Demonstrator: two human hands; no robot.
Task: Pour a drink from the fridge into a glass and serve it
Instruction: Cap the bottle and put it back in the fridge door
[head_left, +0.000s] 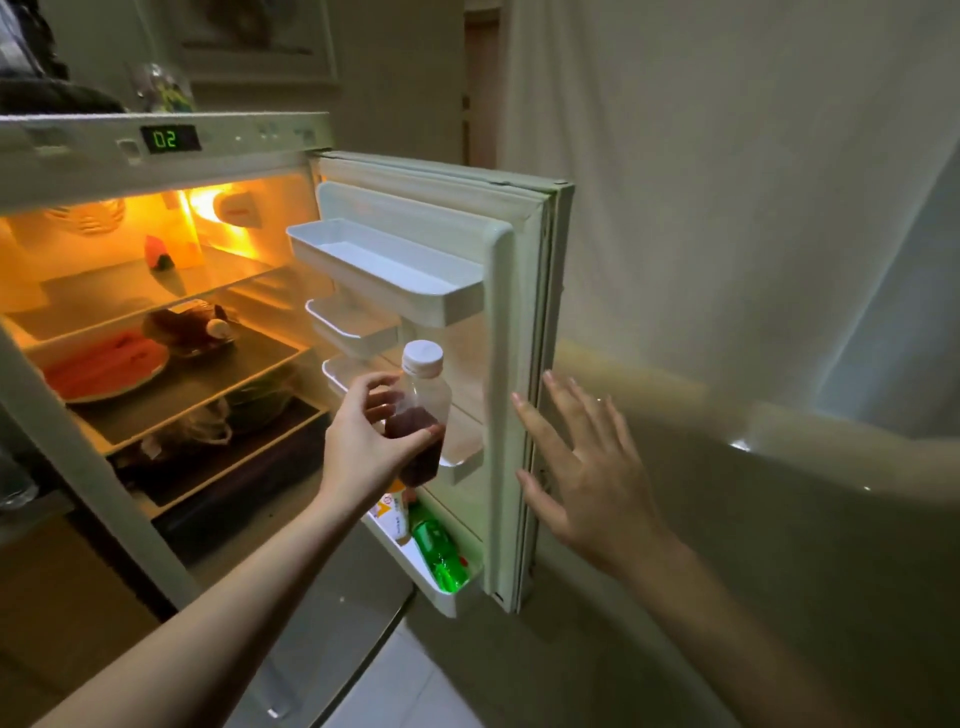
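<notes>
The fridge stands open, lit orange inside, its door (511, 332) swung out to the right. My left hand (366, 441) grips a clear plastic bottle (423, 410) with a white cap, about half full of dark red drink, held upright in front of the door shelves. My right hand (582, 467) is spread flat with fingers apart, at the outer edge of the door; whether it touches the edge I cannot tell. No glass is in view.
The lowest door shelf (441, 597) holds a green bottle (441, 556) and a yellow-white carton (392, 512). Upper door shelves (384, 265) look bare. Inside shelves carry cut watermelon (104, 369), a bowl (192, 327) and bagged food (208, 426). A beige wall and ledge (753, 426) lie right.
</notes>
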